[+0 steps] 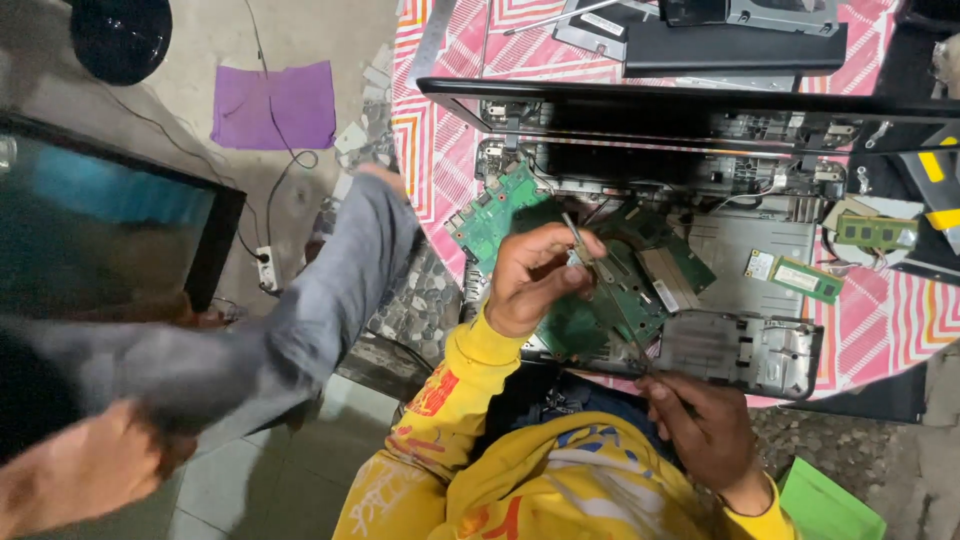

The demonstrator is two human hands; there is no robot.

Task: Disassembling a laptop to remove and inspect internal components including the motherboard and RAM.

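Observation:
An opened laptop base (745, 240) lies on a table, and its green circuit board (495, 215) is lifted at an angle. My left hand (535, 278), in a yellow sleeve, is over the board with its fingertips pinched on the upper part of a thin metal tool (600, 275). The tool runs diagonally down to my right hand (705, 425), which grips its lower end at the table's near edge. The laptop's black lid (700, 105) stands open behind the board.
The table's pink striped cloth (440, 150) carries two loose green memory modules (795, 276) (876, 232) on the right. Another person's grey-clad leg (340, 290) and blurred hand (75, 475) are at the left. A black-framed screen (110, 225), purple cloth (273, 105) and power strip (267, 268) lie on the floor.

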